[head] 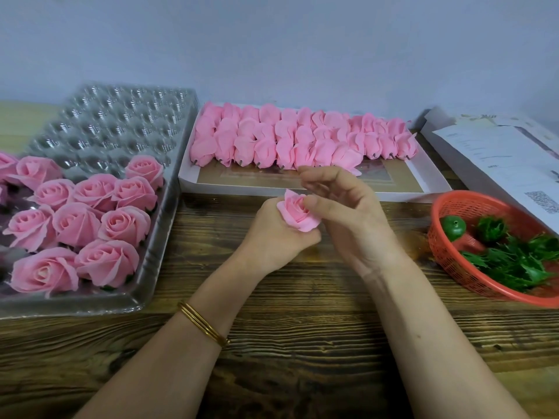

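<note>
Nearest the lens: two bare forearms, gold bangles (203,324) on the left wrist.
Rose: one pink rose (298,213), held just above the bench (302,300), a little in front of the white box.
Left hand (272,234): grip wrapped round the rose's underside, bloom facing up.
Right hand (341,213): thumb tip against an outer petal, the other fingers loosely curled above it. This grip isn't closed on anything.
Step, my guess: teasing the petals open into shape.
Just behind: white box (332,190) with rows of pink buds (302,140) lying on their sides.
Left: clear plastic tray (121,116), finished roses (90,231) sitting in its near cups.
Right: orange basket (447,255) of green calyxes (514,264), papers (499,158) behind it.
What could go wrong: those petals look thin, so a hard push from the thumb could crease or tear one. Squeezing too tight underneath could squash the bloom lopsided. If the left grip loosens, the rose drops onto the bench and the shaping gets knocked out.
</note>
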Motion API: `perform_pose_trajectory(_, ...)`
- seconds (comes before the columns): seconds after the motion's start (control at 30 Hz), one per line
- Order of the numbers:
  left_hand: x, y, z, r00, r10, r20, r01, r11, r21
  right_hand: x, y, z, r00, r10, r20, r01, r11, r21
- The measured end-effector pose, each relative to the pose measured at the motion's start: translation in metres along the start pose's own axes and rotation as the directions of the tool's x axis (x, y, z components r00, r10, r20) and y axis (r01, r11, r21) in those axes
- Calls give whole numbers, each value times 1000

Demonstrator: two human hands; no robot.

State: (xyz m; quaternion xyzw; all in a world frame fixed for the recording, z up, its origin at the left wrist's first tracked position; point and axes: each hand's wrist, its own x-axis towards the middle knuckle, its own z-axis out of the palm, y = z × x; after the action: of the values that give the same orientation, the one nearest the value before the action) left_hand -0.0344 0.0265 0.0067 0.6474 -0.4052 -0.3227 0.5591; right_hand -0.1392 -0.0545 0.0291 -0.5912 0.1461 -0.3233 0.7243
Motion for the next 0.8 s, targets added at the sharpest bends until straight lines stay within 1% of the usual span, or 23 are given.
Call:
perform_pose_trajectory(0.1,0,-1,0,998,32,61,-32,999,-2,-2,0,3,999,31,25,-31,999,-27)
perform_pose_trajectory(0.2,0,-3,-1,996,41,80,-39,999,-23,-3,0,3,997,71,42,-69,997,-46)
perform_pose_trajectory(0.43,0,-5,1,994,67,91,-67,998,-8,-5,-3,4,990,120,75,-114,990,-81)
perform_pose_trajectory(0.57,0,-4,1,992,76,100,-76,997,-8,-5,-2,5,988,141,69,-133,985,-108)
perform_pose_trajectory(0.8,-1,0,-1,998,32,62,-27,997,-76,-4,0,5,983,157,94,-146,983,-111)
